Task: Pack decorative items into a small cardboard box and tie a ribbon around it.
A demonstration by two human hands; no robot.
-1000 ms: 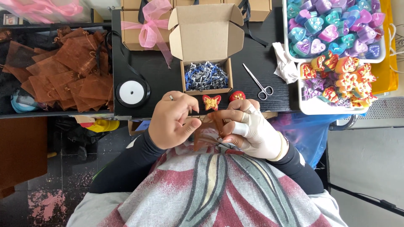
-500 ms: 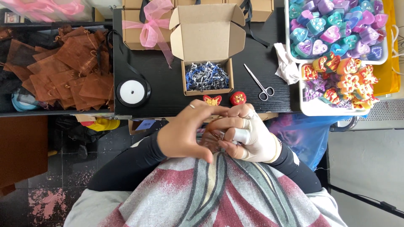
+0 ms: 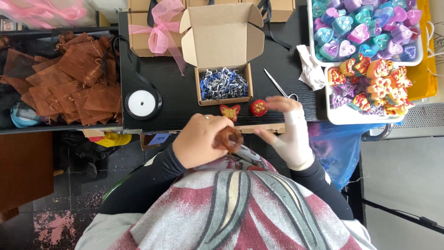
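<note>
Both black-sleeved forearms reach forward from the near edge. The left hand [image 3: 200, 141] is curled closed, knuckles up, fingertips pinched together at its right side. The right hand [image 3: 289, 132], bandaged, is open, fingers spread and blurred.

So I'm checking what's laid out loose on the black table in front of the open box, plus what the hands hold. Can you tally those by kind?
Butterfly-shaped piece: 1
Round red piece: 1
Scissors: 1
White ribbon spool: 1
Brown organza pouch, gripped in the left hand: 1
Right hand: holds nothing visible
Total: 5
</note>
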